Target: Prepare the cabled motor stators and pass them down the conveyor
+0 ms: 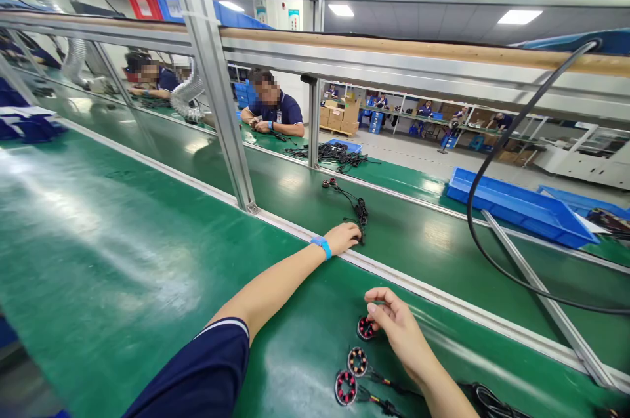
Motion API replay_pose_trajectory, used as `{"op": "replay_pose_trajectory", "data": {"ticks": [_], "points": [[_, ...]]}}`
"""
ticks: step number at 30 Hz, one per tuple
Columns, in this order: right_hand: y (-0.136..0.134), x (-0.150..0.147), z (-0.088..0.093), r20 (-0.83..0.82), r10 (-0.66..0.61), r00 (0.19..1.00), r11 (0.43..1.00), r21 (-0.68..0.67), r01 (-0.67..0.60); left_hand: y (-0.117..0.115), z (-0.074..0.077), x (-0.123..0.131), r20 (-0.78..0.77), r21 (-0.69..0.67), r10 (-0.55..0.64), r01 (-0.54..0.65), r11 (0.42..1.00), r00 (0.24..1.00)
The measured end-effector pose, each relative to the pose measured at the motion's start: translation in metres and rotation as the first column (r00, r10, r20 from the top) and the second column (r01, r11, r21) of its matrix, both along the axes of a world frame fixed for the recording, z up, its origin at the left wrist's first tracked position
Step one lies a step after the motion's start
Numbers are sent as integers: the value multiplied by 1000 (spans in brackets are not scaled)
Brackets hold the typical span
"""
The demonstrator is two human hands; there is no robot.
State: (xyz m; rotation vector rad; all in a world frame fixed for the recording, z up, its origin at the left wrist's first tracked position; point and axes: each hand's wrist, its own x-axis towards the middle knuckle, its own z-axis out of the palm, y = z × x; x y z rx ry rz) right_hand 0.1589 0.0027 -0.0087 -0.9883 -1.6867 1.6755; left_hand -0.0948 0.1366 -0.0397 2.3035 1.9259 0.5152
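Note:
My left hand (343, 237) reaches out across the metal rail onto the green conveyor belt (418, 234), a blue wristband (321, 246) on its wrist. Its fingers close over a bundle of black wires (361, 211) that leads to small round coils (329, 182) farther along. My right hand (394, 323) rests on the near green table, fingers curled on a round wound coil (365, 328) with red windings. Two more round coils (357, 360) (346, 387) with black leads lie just below it.
A blue tray (522, 208) sits on the far side of the belt. A thick black cable (487, 168) hangs down from above at right. An aluminium post (219, 96) stands at the rail. Other workers sit at the far bench, beside a pile of black wires (335, 154).

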Motion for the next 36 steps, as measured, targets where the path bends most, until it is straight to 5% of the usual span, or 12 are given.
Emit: {"op": "replay_pose_trajectory", "data": {"ticks": [3,6,9,11,13,19,36], "points": [[-1,5,1,7,-2,1000,1000,-3,2,-2,11,4,-13,-22,41,-41,999,999],[-1,9,6,7,-33,999,999,4,33,-13,32,-52,-18,5,306,-306,952,952],[0,6,11,-20,-45,999,999,-7,44,-34,40,-130,-13,49,605,-604,795,796],[1,1,11,-38,-24,999,1000,-20,24,-47,32,-165,-19,39,752,-751,659,659],[0,-4,7,-45,13,999,1000,-25,-14,-56,17,-181,-33,-14,794,-795,606,606],[-8,-2,-6,30,146,989,988,52,-147,-54,-11,-182,-62,-102,779,-780,617,625],[-9,0,-2,60,125,990,989,72,-129,-54,-16,-190,-36,-79,772,-772,630,634]]}}
